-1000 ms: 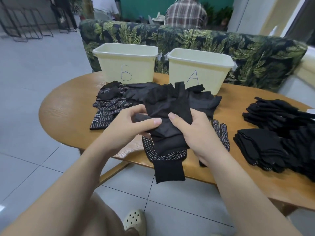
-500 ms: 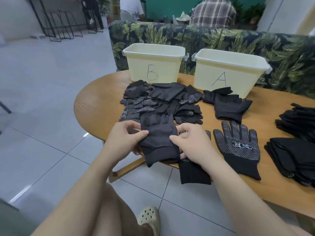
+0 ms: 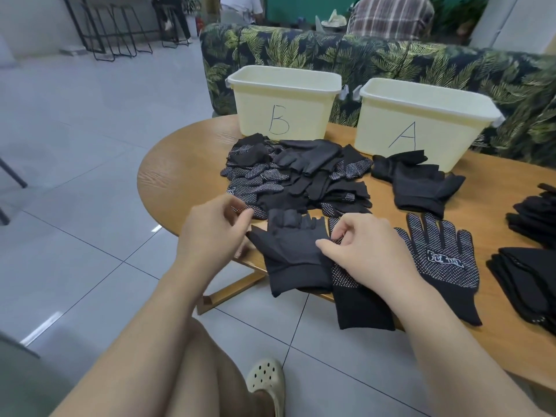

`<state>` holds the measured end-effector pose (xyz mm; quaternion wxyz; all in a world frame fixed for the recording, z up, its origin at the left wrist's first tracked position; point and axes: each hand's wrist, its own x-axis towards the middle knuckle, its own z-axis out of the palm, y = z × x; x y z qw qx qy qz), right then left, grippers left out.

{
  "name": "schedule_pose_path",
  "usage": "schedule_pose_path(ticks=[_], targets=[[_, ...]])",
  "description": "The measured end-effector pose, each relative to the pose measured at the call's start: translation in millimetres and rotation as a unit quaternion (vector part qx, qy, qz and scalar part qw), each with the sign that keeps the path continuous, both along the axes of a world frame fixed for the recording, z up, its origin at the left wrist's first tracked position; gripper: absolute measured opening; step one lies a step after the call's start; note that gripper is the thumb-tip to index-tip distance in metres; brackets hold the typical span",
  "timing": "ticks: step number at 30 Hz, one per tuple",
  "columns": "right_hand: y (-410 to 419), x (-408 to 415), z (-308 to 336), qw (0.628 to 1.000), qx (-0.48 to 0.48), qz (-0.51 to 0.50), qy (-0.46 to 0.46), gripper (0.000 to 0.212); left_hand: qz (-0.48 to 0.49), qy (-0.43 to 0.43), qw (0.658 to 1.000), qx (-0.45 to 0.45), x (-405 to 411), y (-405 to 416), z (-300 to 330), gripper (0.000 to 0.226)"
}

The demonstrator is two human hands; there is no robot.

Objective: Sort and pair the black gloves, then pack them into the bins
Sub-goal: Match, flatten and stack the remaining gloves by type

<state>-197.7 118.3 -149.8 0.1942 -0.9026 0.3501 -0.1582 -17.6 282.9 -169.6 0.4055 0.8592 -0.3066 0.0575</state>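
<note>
Wooden counter [image 3: 186,173] fills mid frame. Bins B [image 3: 282,106] and A [image 3: 421,121] upper center. Loose glove pile [image 3: 294,179] below bin B; folded stacks [image 3: 532,266] at right edge. Dotted glove [image 3: 442,260] flat, lower right. Plain black glove [image 3: 291,257] at center, cuff over counter edge. Right hand [image 3: 370,257] rests on it, grip loosely curled, holding nothing. Left hand [image 3: 210,233] beside it, grip loose, empty.

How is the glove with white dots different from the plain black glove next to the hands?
The dotted glove is covered in white dots and has a white printed label; the plain glove has neither. The dotted glove lies alone with fingers spread; the plain glove's fingers sit close together, and the right hand rests on it. Both are black and lie flat with their cuffs hanging past the table edge.
</note>
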Motion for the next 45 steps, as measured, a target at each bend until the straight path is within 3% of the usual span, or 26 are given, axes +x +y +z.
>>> schedule_pose_path(ticks=[3,7,12,20,28,33,37,40,43,45], targets=[[-1,2,1,0.998,-0.012,0.045,-0.031,0.023,0.030,-0.017,0.999,0.011,17,3,-4,0.020],[5,6,-1,0.980,-0.005,0.191,-0.047,0.018,0.010,-0.027,0.997,0.069,30,3,-12,0.042],[10,10,-10,0.969,-0.023,0.245,-0.032,0.019,0.005,-0.047,0.995,0.089,41,-3,-14,0.021],[22,18,-18,0.967,-0.043,0.251,-0.031,0.021,0.038,0.036,0.993,-0.108,47,-4,-1,0.014],[18,16,-14,0.976,-0.037,0.188,-0.103,0.013,0.026,0.194,0.922,-0.333,30,1,20,0.017],[17,6,-5,0.977,0.009,0.145,-0.154,0.023,-0.081,0.237,0.884,-0.396,-4,4,51,0.018],[18,-3,8,0.935,0.211,0.156,-0.238,0.062,-0.205,0.313,0.842,-0.389,-38,-6,64,0.017],[13,-13,13,0.906,0.262,0.164,-0.288,0.083,-0.250,0.362,0.828,-0.347,-60,-20,59,0.017],[5,-29,21,0.917,0.210,0.165,-0.297,0.068,-0.282,0.385,0.827,-0.297,-79,-31,54,0.018],[1,-41,27,0.920,0.198,0.166,-0.294,0.040,-0.305,0.386,0.830,-0.263,-88,-38,52,0.016]])
